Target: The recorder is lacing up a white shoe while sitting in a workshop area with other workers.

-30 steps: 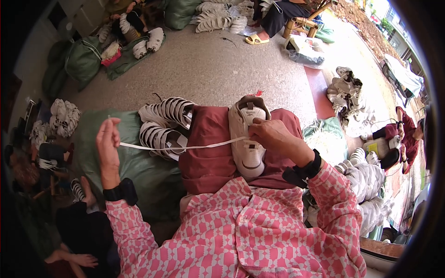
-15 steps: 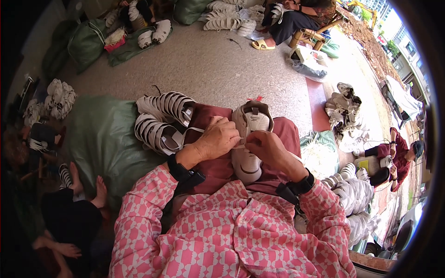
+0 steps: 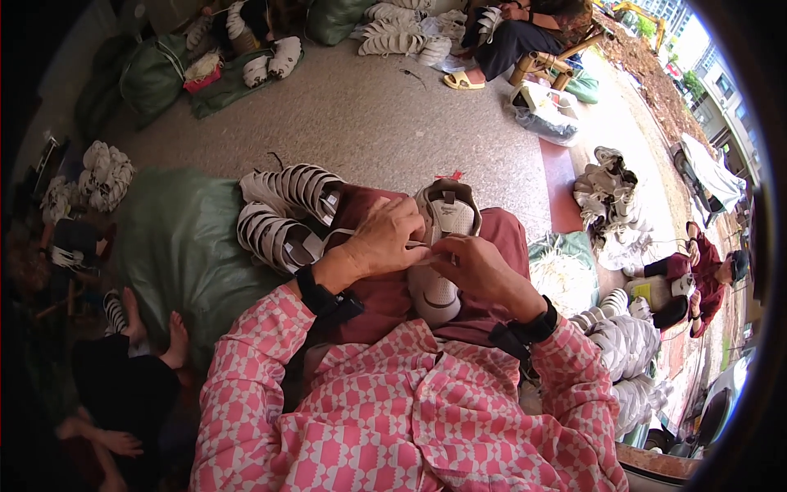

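Note:
A white and beige sneaker (image 3: pixel 437 302) lies on my lap, its toe toward me and its perforated tongue facing up. My left hand (image 3: pixel 387 239) is over the shoe's left side, fingers pinched on a white shoelace (image 3: pixel 343 233) that trails off to the left. Close against it, my right hand (image 3: pixel 475 266) covers the lacing area, thumb and fingertips closed on the lace. The fingers hide the eyelets and most of the lace. Beside my left knee stand two nested stacks of shoe uppers (image 3: pixel 283 234).
A large green sack (image 3: pixel 176 254) fills the left. At right are a bag of white laces (image 3: pixel 564 271), a heap of shoes (image 3: pixel 608 197) and bundled uppers (image 3: pixel 623 348). Other people sit around, one on a bamboo chair (image 3: pixel 541 67); a co-worker's bare feet (image 3: pixel 176 340) are at lower left.
My left hand has tilted and shifted slightly, bringing its fingertips up against my right hand's. The right hand has moved a little, while the shoe stays nearly in place.

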The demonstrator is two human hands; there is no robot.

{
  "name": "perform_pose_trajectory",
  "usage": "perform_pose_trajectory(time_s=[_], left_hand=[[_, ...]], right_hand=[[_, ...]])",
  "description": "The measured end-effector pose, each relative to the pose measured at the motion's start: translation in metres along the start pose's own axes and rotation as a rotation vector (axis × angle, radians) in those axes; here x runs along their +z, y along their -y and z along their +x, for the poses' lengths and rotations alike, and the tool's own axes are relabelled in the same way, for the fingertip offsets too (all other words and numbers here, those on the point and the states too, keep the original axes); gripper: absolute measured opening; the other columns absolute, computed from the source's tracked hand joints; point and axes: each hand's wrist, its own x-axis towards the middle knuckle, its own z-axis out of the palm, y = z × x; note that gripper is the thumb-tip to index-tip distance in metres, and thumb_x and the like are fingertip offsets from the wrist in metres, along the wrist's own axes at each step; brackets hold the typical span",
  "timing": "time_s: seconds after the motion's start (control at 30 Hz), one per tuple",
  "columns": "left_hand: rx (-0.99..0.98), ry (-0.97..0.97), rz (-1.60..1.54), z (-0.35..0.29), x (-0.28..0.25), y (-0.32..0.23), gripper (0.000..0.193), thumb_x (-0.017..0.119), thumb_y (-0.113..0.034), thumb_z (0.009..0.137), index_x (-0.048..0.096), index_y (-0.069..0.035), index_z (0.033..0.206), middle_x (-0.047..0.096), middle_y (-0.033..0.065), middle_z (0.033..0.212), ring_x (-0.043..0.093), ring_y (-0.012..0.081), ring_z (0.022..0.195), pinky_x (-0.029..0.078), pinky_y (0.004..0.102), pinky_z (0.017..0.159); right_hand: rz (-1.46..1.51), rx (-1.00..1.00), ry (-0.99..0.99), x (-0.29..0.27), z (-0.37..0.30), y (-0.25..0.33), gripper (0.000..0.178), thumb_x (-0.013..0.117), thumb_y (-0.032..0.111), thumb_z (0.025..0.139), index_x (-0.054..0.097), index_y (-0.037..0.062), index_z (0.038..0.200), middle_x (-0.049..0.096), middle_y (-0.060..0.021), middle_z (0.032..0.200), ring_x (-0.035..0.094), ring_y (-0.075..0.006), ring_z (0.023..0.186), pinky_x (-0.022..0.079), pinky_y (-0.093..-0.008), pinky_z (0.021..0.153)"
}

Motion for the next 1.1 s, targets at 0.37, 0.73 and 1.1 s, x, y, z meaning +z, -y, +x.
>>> perform_pose_trajectory(time_s=[0.37,0.73,1.1], left_hand=[[0.084,0.414,-0.494,0.034,-0.023,0.023,0.039,0.074,-0.003,0.070,0.055,-0.004,0.104,0.049,0.0089,0.107,0.056,0.0265,0.101,0.047,0.0345,0.086],[0.114,0.344,-0.525,0.032,-0.015,0.027,0.031,0.072,-0.003,0.068,0.052,-0.003,0.092,0.048,0.0092,0.100,0.055,0.0268,0.097,0.046,0.0363,0.085],[-0.044,0.241,-0.561,0.023,-0.019,-0.005,0.026,0.080,-0.023,0.075,0.062,-0.007,0.085,0.048,0.0047,0.094,0.054,0.0207,0.091,0.046,0.0325,0.077]], right_hand=[[-0.090,-0.173,-0.060,-0.019,0.021,-0.013,0.017,0.069,0.004,0.077,0.070,0.0083,0.093,0.062,-0.0066,0.088,0.064,-0.0241,0.073,0.049,-0.0349,0.064],[-0.103,-0.140,-0.005,-0.008,0.023,-0.017,0.019,0.073,0.011,0.074,0.070,0.0104,0.093,0.062,-0.0054,0.089,0.064,-0.0270,0.077,0.050,-0.0364,0.066],[0.037,0.009,-0.220,-0.072,0.014,-0.031,0.008,0.066,0.010,0.085,0.068,0.0027,0.084,0.060,-0.0022,0.075,0.057,-0.0134,0.066,0.044,-0.0278,0.059]])
